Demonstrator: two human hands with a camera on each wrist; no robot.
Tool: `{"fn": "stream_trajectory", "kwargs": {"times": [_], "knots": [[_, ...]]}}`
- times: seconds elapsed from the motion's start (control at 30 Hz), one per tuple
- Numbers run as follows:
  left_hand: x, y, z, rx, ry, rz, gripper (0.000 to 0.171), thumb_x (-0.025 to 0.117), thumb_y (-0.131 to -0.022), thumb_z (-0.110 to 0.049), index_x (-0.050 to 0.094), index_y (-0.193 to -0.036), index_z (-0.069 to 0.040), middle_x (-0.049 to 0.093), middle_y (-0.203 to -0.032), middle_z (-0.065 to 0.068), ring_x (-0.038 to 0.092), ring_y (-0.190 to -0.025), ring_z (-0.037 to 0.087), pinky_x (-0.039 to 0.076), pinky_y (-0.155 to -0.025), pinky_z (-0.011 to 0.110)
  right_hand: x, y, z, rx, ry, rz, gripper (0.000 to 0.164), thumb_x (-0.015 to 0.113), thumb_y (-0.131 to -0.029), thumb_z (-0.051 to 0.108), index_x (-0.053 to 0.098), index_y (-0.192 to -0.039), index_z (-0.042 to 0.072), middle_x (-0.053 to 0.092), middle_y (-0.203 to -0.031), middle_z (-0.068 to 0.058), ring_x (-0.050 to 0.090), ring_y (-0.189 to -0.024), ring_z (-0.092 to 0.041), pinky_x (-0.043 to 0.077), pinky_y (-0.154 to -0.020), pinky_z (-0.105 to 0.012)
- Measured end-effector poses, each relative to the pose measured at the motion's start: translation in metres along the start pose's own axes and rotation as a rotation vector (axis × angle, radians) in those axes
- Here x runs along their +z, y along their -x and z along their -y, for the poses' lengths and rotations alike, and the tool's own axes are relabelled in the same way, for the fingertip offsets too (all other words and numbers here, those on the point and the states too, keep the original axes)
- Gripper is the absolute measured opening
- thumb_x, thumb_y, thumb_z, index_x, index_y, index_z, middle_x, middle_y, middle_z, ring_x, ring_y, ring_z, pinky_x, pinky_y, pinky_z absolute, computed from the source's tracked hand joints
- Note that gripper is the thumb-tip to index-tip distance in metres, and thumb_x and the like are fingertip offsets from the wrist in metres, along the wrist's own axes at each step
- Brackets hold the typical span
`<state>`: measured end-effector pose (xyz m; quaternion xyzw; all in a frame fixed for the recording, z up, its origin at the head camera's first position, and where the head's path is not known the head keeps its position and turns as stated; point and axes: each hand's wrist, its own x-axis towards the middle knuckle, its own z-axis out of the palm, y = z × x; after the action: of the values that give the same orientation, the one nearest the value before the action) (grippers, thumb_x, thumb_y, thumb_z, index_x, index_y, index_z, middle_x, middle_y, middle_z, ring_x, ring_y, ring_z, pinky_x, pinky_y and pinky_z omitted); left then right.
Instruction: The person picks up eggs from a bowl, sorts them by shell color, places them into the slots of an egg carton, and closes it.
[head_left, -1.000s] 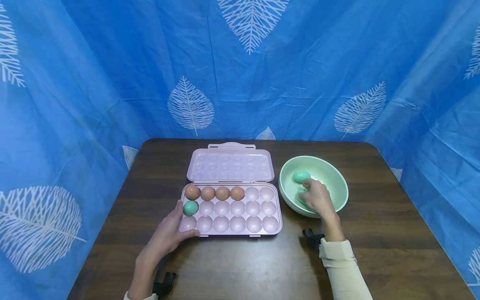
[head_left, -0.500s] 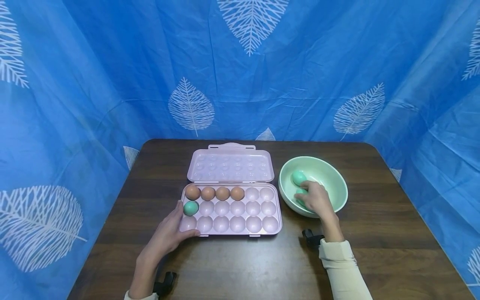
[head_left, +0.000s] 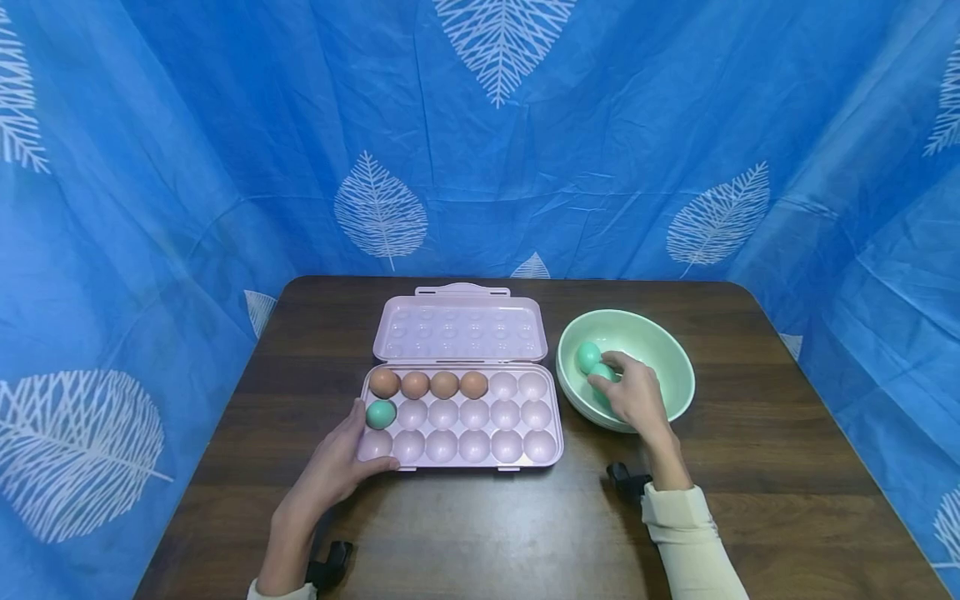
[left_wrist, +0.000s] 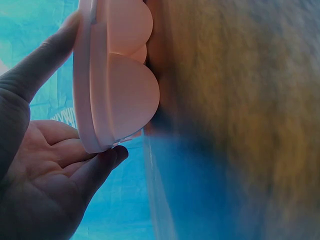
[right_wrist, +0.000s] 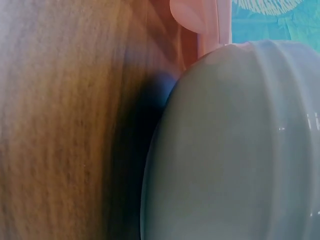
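Note:
On the table lies a pink egg tray (head_left: 475,447) with its lid folded back. Four-in-a-row spacing shows several brown eggs (head_left: 415,384) along the far row, and a green egg (head_left: 381,414) sits at the left of the middle row. My left hand (head_left: 337,471) grips the tray's near left corner, thumb along the front edge; the left wrist view shows fingers at the tray's rim (left_wrist: 84,95). Inside the light green bowl (head_left: 675,354), my right hand (head_left: 637,396) holds a green egg (head_left: 602,373) between thumb and fingers. Another green egg (head_left: 588,357) lies beside it.
The bowl stands just right of the tray; its outer wall (right_wrist: 215,145) fills much of the right wrist view and hides the right hand there. The hinged lid (head_left: 461,327) lies behind the tray. A blue leaf-print curtain (head_left: 585,167) hangs around the dark wooden table (head_left: 457,533).
The two green eggs in the bowl have shifted, the farther one to the left. My right thumb and fingers have come around the nearer egg. The left hand stays at the tray.

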<state>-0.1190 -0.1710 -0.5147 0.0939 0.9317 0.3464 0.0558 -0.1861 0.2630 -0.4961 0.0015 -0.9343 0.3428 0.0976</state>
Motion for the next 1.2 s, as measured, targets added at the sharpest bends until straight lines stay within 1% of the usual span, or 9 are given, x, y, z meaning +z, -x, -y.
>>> {"fn": "stream_trajectory", "kwargs": {"times": [0.17,0.27,0.47,0.6,0.73,0.83,1.03,1.1,1.2], "knots": [[-0.002,0.0,0.0,0.007,-0.004,0.0,0.114,0.082,-0.077,-0.046,0.018,-0.151,0.012,0.02,-0.156,0.032,0.027,-0.14,0.047,0.027,-0.11,0.057,0.004,0.002,0.0,-0.063,-0.08,-0.164,0.038,0.079,-0.083,0.008,0.066,-0.114,-0.009,0.068,-0.11,-0.026,0.064,-0.106,-0.042,0.05,-0.088,-0.053],[-0.003,0.0,-0.001,0.004,-0.006,0.006,0.114,0.082,-0.077,-0.047,0.018,-0.151,0.011,0.02,-0.156,0.032,0.027,-0.14,0.048,0.027,-0.11,0.058,0.006,0.001,0.001,-0.087,-0.159,-0.239,0.033,0.079,-0.082,0.004,0.067,-0.111,-0.008,0.069,-0.108,-0.025,0.066,-0.103,-0.041,0.053,-0.087,-0.049],[-0.006,0.0,0.0,0.004,-0.018,0.0,0.114,0.083,-0.077,-0.045,0.018,-0.15,0.014,0.02,-0.155,0.033,0.026,-0.14,0.048,0.026,-0.11,0.057,0.008,0.002,0.006,-0.127,-0.304,-0.32,0.029,0.079,-0.081,0.0,0.068,-0.107,-0.008,0.069,-0.105,-0.022,0.067,-0.102,-0.035,0.053,-0.085,-0.029],[-0.007,0.0,0.001,-0.005,-0.01,0.006,0.114,0.082,-0.077,-0.045,0.017,-0.151,0.013,0.02,-0.155,0.033,0.025,-0.141,0.048,0.026,-0.11,0.058,0.013,0.007,0.018,-0.184,-0.402,-0.367,0.029,0.079,-0.079,-0.005,0.068,-0.106,-0.01,0.069,-0.104,-0.024,0.066,-0.102,-0.035,0.053,-0.084,-0.025],[-0.007,0.001,0.001,-0.013,0.0,0.009,0.115,0.083,-0.077,-0.046,0.017,-0.151,0.012,0.019,-0.156,0.032,0.024,-0.141,0.048,0.025,-0.11,0.058,0.018,0.019,0.051,-0.299,-0.427,-0.372,0.031,0.076,-0.076,-0.014,0.065,-0.105,-0.016,0.067,-0.103,-0.03,0.065,-0.099,-0.042,0.054,-0.084,-0.032],[-0.008,0.001,0.001,-0.011,-0.004,0.009,0.115,0.083,-0.076,-0.046,0.017,-0.151,0.012,0.019,-0.156,0.032,0.024,-0.141,0.048,0.026,-0.11,0.058,0.021,0.03,0.082,-0.381,-0.425,-0.347,0.032,0.075,-0.074,-0.02,0.062,-0.103,-0.02,0.065,-0.1,-0.034,0.065,-0.095,-0.045,0.054,-0.082,-0.037],[-0.007,0.0,0.0,0.007,-0.016,-0.001,0.113,0.083,-0.076,-0.044,0.019,-0.15,0.013,0.02,-0.155,0.032,0.026,-0.14,0.048,0.027,-0.11,0.057,0.059,0.031,0.09,-0.54,-0.38,-0.266,0.035,0.081,-0.074,-0.007,0.064,-0.106,-0.01,0.067,-0.099,-0.021,0.067,-0.092,-0.033,0.056,-0.081,-0.034],[-0.006,-0.001,0.0,0.005,-0.014,0.001,0.113,0.083,-0.077,-0.044,0.019,-0.151,0.012,0.02,-0.156,0.032,0.026,-0.14,0.047,0.027,-0.11,0.057,0.071,0.032,0.097,-0.568,-0.36,-0.228,0.036,0.082,-0.075,-0.003,0.064,-0.105,-0.007,0.067,-0.099,-0.016,0.066,-0.092,-0.029,0.056,-0.082,-0.03],[-0.005,-0.002,-0.001,-0.002,-0.009,0.009,0.113,0.083,-0.077,-0.044,0.018,-0.151,0.011,0.02,-0.156,0.032,0.026,-0.141,0.048,0.027,-0.11,0.057,0.087,0.037,0.115,-0.581,-0.406,-0.16,0.035,0.082,-0.076,-0.001,0.064,-0.105,-0.003,0.066,-0.099,-0.014,0.065,-0.093,-0.026,0.056,-0.083,-0.031]]}}
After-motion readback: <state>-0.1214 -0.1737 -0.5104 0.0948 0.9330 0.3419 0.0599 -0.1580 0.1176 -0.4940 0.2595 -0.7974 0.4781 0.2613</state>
